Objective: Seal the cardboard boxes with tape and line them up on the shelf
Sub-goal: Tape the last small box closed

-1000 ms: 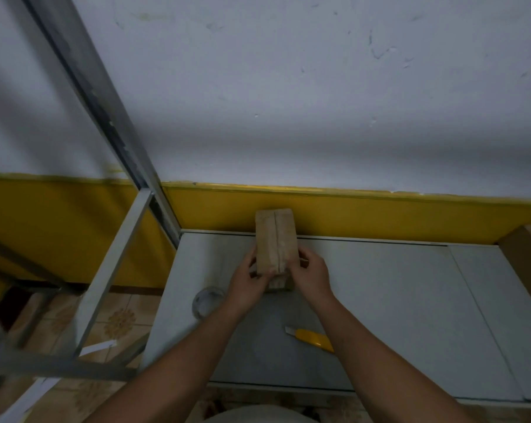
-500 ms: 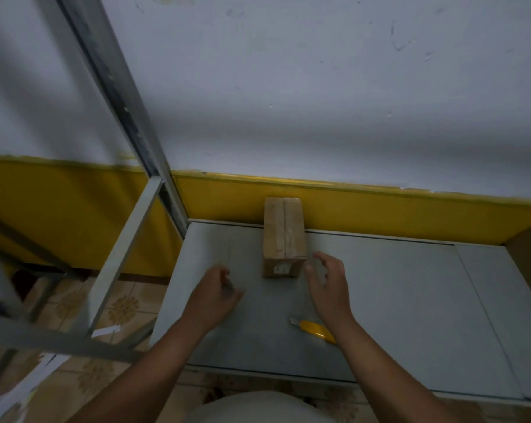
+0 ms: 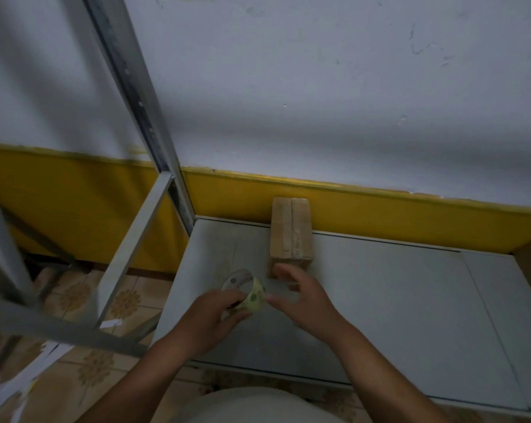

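Currently taping: left hand (image 3: 218,315) holds roll (image 3: 246,289), right hand (image 3: 303,297) beside it, grip loose and empty; next, probably find tape end for box (image 3: 291,233).

Dim room. A scuffed white wall (image 3: 319,87) with a yellow band (image 3: 380,215) along its lower part stands behind a grey shelf (image 3: 395,300). At left, a metal upright (image 3: 129,80) slants above beige flower-patterned floor tiles (image 3: 126,303) strewn with white paper scraps (image 3: 44,358).
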`<action>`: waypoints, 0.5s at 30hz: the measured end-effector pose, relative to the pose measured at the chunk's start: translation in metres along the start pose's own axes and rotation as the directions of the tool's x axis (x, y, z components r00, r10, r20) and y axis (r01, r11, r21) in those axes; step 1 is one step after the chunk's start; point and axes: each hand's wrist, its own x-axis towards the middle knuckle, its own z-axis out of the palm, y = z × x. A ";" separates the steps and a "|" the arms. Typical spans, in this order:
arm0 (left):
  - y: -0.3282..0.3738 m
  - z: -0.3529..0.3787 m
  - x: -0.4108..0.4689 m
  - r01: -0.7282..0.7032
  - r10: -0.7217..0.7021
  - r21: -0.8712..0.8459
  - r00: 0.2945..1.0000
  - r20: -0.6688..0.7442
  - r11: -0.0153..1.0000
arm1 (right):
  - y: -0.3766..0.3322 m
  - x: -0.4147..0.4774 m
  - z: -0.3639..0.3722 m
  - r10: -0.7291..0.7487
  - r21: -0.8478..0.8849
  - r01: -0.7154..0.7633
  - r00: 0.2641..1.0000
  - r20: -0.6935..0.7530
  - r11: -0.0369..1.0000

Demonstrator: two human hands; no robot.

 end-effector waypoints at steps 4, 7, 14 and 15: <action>0.029 -0.018 -0.001 -0.081 0.079 -0.016 0.994 -0.074 0.997 | -0.026 0.008 -0.003 -0.077 -0.026 0.080 0.992 0.104 0.996; 0.036 -0.029 0.000 -0.087 0.087 -0.005 0.994 -0.065 0.996 | -0.030 0.005 -0.003 -0.226 -0.067 0.225 0.974 0.001 0.972; 0.048 -0.032 0.006 -0.068 0.067 -0.006 0.991 -0.119 0.998 | -0.027 0.001 0.011 -0.531 -0.249 0.483 0.826 -0.189 0.839; 0.049 -0.032 0.007 -0.062 0.059 -0.019 0.991 -0.119 0.998 | -0.027 0.000 0.013 -0.529 -0.264 0.476 0.826 -0.193 0.839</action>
